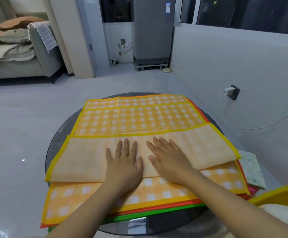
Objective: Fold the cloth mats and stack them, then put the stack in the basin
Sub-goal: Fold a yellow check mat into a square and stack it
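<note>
1. Orange checked mat (pixel 139 117): topmost of a pile of mats on the round glass table (pixel 54 152), its near part folded over into a pale band.
2. Left hand (pixel 124 162) and right hand (pixel 169 160): fingers straight and spread, palms flat on the fold, gripping nothing.
3. Step judged: creasing the first fold; next likely needs lifting an edge for a second fold.
4. Basin (pixel 277 194): probably the yellow rim at lower right.

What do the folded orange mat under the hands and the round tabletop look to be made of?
Orange mat: thin woven or non-woven cloth, matte, by its sharp creases and flat fold; exact fibre unclear. Both the left hand and right hand press it flat. Tabletop: probably dark tinted glass, glossy, showing reflections.
</note>
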